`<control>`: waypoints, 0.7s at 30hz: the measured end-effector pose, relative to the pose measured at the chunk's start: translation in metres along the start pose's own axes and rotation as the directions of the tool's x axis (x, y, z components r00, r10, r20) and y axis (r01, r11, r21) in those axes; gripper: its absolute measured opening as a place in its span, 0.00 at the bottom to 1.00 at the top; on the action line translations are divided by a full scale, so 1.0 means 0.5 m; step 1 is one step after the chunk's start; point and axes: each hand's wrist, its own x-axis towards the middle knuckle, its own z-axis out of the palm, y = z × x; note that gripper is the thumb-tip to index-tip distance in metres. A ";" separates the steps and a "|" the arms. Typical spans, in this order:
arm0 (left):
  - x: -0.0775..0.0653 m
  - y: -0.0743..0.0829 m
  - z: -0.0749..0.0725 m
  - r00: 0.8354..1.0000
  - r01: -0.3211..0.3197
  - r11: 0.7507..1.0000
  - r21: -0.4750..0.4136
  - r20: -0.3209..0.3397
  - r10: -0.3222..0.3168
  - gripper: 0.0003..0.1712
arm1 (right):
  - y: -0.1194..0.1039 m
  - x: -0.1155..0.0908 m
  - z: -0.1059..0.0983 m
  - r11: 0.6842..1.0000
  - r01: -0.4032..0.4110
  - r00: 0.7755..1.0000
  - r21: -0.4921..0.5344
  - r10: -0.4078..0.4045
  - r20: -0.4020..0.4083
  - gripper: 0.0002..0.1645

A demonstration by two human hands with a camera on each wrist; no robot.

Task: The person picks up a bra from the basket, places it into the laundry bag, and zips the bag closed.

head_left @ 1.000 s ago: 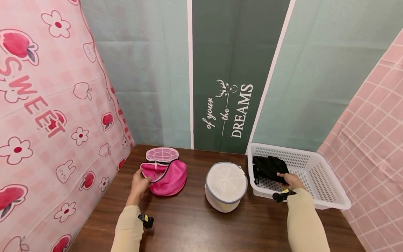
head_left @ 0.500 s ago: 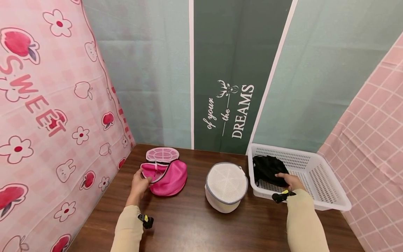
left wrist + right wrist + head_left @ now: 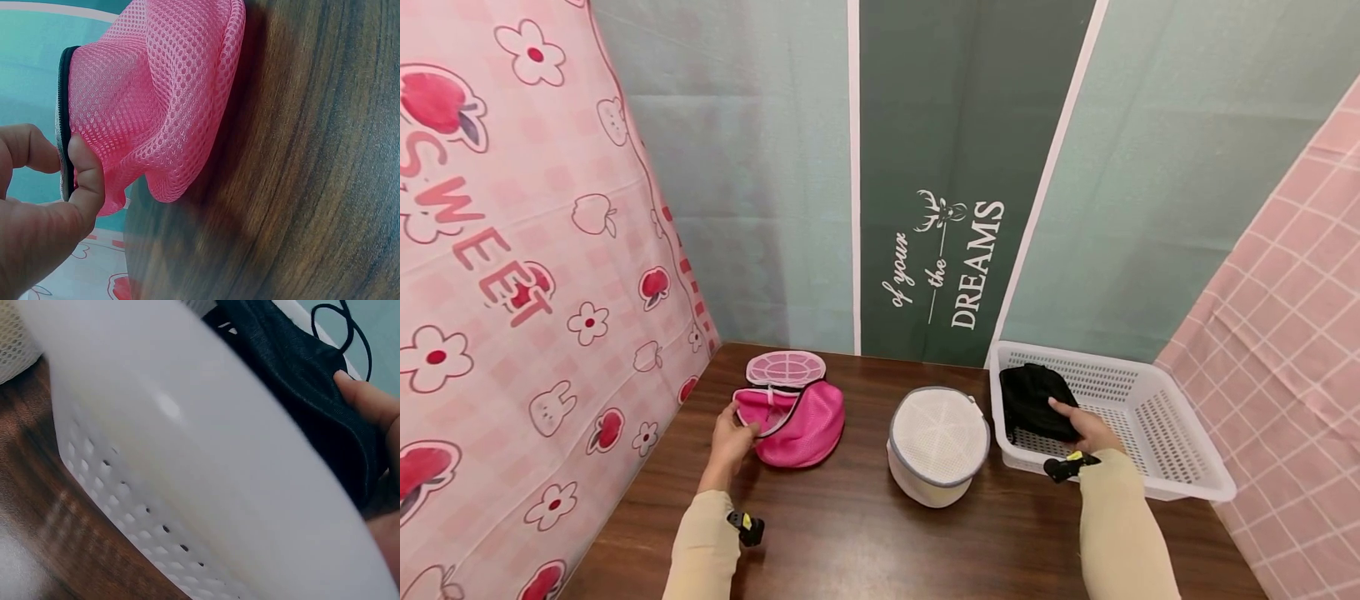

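Observation:
My left hand (image 3: 732, 437) pinches the open rim of a pink mesh laundry bag (image 3: 811, 427) at the table's left. In the left wrist view, thumb and finger meet at the black zipper edge (image 3: 64, 119). The bag's paler lid (image 3: 786, 368) lies folded back behind it. On the right, my right hand (image 3: 1092, 427) holds a black cloth item (image 3: 1037, 400) inside a white plastic basket (image 3: 1183, 429). Its thumb lies over the cloth, with the other fingers mostly hidden underneath. Thin black cords (image 3: 353, 331) loop from this item in the right wrist view.
Between the hands stands a round white mesh laundry bag (image 3: 940, 442) with a grey rim, close to the basket's left side. The brown wooden table (image 3: 827, 533) backs onto a green cloth backdrop (image 3: 775, 167). Pink patterned cloths hang at both sides.
The black item has shifted slightly up and left in the basket and looks more compact. My right hand has moved slightly with it, its thumb further over the cloth. The left hand stays in place.

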 end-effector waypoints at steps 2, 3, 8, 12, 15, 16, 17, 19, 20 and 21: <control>0.000 0.000 0.000 1.000 0.002 1.000 0.002 0.002 -0.002 0.43 | 0.001 0.003 0.006 1.000 0.002 1.000 0.023 -0.001 -0.020 0.42; 0.000 -0.002 0.000 1.000 0.003 1.000 0.002 0.003 -0.003 0.43 | 0.002 0.004 0.009 0.999 0.002 0.999 0.036 -0.001 -0.032 0.41; -0.001 -0.004 0.001 1.000 0.009 1.000 0.002 0.002 -0.009 0.42 | 0.003 0.007 0.012 0.997 -0.001 0.998 0.076 0.006 -0.061 0.38; -0.002 -0.004 0.003 1.000 0.008 1.000 -0.004 0.011 -0.008 0.42 | -0.005 -0.002 0.000 1.000 -0.006 0.997 0.025 0.008 -0.070 0.37; -0.002 -0.004 0.002 1.000 0.007 1.000 -0.006 0.010 -0.007 0.42 | -0.009 -0.009 -0.005 0.999 0.003 0.996 0.035 0.000 -0.084 0.37; -0.001 -0.004 0.001 1.000 0.007 1.000 -0.007 0.008 -0.007 0.41 | -0.010 -0.010 -0.006 0.999 0.005 0.996 0.033 -0.002 -0.091 0.38; -0.001 -0.004 0.001 1.000 0.004 1.000 -0.010 0.007 -0.003 0.41 | -0.011 -0.011 -0.006 1.000 0.005 0.994 0.031 -0.002 -0.105 0.40; -0.001 -0.003 0.000 1.000 -0.004 1.000 -0.012 0.006 0.004 0.41 | -0.012 -0.012 -0.006 0.999 0.007 0.993 0.033 -0.003 -0.121 0.44; -0.001 -0.002 0.000 1.000 -0.005 1.000 -0.014 0.008 0.005 0.41 | -0.013 -0.012 -0.006 0.999 0.001 0.992 0.033 0.003 -0.127 0.45; -0.002 -0.001 0.000 1.000 -0.004 1.000 -0.015 0.009 0.005 0.41 | -0.012 -0.012 -0.005 0.999 -0.002 0.991 0.033 0.007 -0.136 0.45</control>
